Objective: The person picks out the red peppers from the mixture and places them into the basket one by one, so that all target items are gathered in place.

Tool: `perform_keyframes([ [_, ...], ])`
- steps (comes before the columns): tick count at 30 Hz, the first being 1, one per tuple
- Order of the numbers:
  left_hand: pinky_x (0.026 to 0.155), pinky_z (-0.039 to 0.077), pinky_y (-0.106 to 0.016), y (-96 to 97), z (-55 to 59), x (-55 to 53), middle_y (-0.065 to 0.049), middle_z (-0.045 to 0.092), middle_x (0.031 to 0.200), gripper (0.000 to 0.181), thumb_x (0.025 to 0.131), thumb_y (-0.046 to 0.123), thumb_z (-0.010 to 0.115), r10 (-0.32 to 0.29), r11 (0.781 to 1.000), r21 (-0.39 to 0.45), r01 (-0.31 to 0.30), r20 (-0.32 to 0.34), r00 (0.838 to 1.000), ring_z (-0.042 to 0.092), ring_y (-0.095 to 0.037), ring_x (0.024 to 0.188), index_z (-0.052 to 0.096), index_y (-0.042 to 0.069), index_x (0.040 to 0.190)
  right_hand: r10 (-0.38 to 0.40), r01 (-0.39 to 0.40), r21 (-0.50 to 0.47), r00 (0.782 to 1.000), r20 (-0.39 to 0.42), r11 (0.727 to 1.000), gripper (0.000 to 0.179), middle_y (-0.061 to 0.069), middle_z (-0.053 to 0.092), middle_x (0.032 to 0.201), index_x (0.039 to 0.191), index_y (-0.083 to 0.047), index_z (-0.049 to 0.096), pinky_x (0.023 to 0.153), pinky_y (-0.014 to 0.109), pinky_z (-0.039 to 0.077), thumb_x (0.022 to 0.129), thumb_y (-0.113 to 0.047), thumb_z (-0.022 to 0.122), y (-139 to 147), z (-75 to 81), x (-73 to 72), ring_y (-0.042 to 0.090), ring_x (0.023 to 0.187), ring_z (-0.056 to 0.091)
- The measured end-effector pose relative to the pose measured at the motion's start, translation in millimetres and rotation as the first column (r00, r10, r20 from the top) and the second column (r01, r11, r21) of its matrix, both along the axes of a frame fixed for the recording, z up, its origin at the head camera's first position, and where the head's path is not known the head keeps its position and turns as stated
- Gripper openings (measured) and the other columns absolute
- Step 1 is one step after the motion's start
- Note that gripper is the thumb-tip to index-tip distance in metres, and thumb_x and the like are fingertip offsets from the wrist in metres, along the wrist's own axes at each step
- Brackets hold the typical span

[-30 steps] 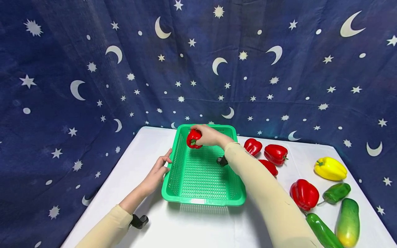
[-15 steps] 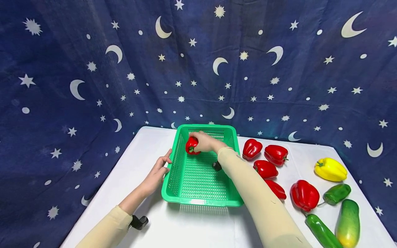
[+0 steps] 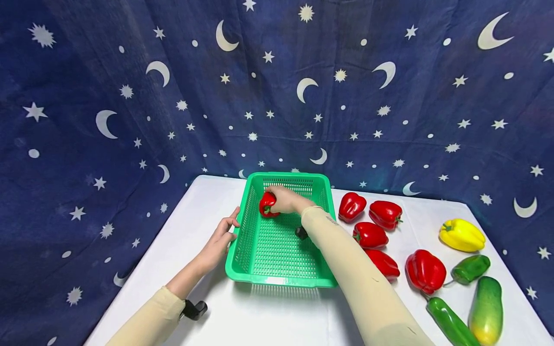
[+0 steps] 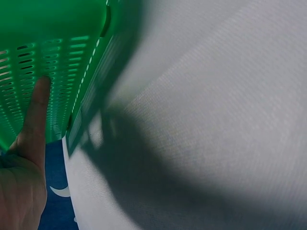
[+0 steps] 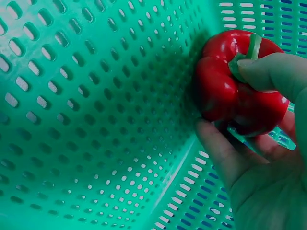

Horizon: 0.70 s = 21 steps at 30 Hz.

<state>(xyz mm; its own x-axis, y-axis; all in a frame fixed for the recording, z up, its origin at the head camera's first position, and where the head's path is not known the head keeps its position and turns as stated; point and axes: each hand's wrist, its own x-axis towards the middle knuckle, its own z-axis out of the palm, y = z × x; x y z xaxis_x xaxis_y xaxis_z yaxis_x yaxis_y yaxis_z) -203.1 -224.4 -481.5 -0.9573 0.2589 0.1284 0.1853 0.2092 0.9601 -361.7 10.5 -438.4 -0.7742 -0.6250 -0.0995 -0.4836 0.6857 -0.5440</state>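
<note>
A green perforated basket (image 3: 284, 280) stands on the white table. My right hand (image 3: 287, 199) reaches inside it and grips a red bell pepper (image 3: 267, 205) near the far left corner. In the right wrist view the thumb lies on the pepper (image 5: 225, 91) by its green stem, with fingers curled round the other side. The pepper is close to the basket wall; contact is hard to tell. My left hand (image 3: 216, 242) touches the basket's left side from outside. One straight finger of it lies along the slotted wall (image 4: 60, 96) in the left wrist view.
Several red bell peppers (image 3: 370, 235) lie right of the basket, partly near my right sleeve. Farther right are a yellow bell pepper (image 3: 462, 235), a green pepper (image 3: 472, 269), a long green pepper (image 3: 452, 319) and a green-yellow oblong vegetable (image 3: 486, 310). A starry cloth (image 3: 277, 96) hangs behind.
My right hand has lowered the red bell pepper deeper into the basket and slightly nearer to me. The left hand has stayed at the basket's side.
</note>
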Motion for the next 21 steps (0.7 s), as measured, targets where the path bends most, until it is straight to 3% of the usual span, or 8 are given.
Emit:
perform_keyframes([
  [5, 0.077, 0.05, -0.03, -0.2, 1.0, -0.3, -0.002, 0.011, 0.171, 0.022, 0.098, 0.0, 0.036, 0.003, 1.0, -0.01, -0.003, -0.006, 1.0, 0.005, -0.03, 0.156, 0.039, 0.002, 0.12, -0.017, 0.017, 0.004, 0.999, -0.032, 1.0, 0.067, 0.014, 0.055, 0.143, 0.149, -0.005, 0.049, 0.1, 0.039, 0.045, 0.087, -0.005, 0.072, -1.4, -3.5, -1.2, 0.026, 0.125, 0.051],
  [7, 0.078, 0.05, -0.03, -0.3, 1.0, -0.2, -0.002, 0.011, 0.171, 0.022, 0.098, 0.0, 0.036, 0.006, 1.0, -0.019, -0.006, -0.007, 1.0, 0.005, -0.029, 0.156, 0.039, 0.002, 0.12, -0.03, 0.03, -0.003, 0.999, -0.036, 1.0, 0.064, 0.013, 0.056, 0.142, 0.148, -0.005, 0.051, 0.1, 0.039, 0.045, 0.087, -0.006, 0.072, -2.1, -4.5, -0.9, 0.026, 0.124, 0.053],
  [14, 0.062, 0.045, -0.027, 0.5, 1.7, -0.5, -0.001, 0.012, 0.171, 0.022, 0.097, 0.001, 0.036, 0.016, 0.999, -0.038, -0.016, -0.006, 1.0, 0.004, -0.029, 0.156, 0.039, 0.002, 0.119, -0.08, 0.08, -0.01, 0.996, -0.031, 0.997, 0.058, 0.008, 0.064, 0.129, 0.14, -0.006, 0.055, 0.096, 0.039, 0.047, 0.087, -0.014, 0.077, -4.1, -5.7, 1.3, 0.024, 0.111, 0.06],
  [18, 0.075, 0.048, -0.025, 1.0, 1.3, -1.1, -0.001, 0.012, 0.171, 0.023, 0.097, 0.001, 0.036, 0.017, 0.999, -0.032, -0.018, -0.007, 1.0, 0.004, -0.029, 0.156, 0.039, 0.003, 0.119, -0.106, 0.108, 0.019, 0.992, -0.071, 0.994, 0.056, 0.008, 0.065, 0.126, 0.14, -0.007, 0.056, 0.095, 0.038, 0.048, 0.089, -0.016, 0.077, -6.2, -7.5, -0.4, 0.024, 0.109, 0.06],
  [21, 0.075, 0.047, -0.023, 1.2, 1.0, -0.8, 0.0, 0.012, 0.171, 0.022, 0.098, 0.001, 0.036, 0.017, 0.999, -0.031, -0.017, -0.007, 1.0, 0.004, -0.029, 0.156, 0.039, 0.003, 0.12, -0.121, 0.126, 0.04, 0.988, -0.097, 0.991, 0.056, 0.008, 0.065, 0.127, 0.141, -0.008, 0.056, 0.096, 0.038, 0.047, 0.09, -0.016, 0.077, -7.6, -9.2, -1.9, 0.023, 0.109, 0.06],
])
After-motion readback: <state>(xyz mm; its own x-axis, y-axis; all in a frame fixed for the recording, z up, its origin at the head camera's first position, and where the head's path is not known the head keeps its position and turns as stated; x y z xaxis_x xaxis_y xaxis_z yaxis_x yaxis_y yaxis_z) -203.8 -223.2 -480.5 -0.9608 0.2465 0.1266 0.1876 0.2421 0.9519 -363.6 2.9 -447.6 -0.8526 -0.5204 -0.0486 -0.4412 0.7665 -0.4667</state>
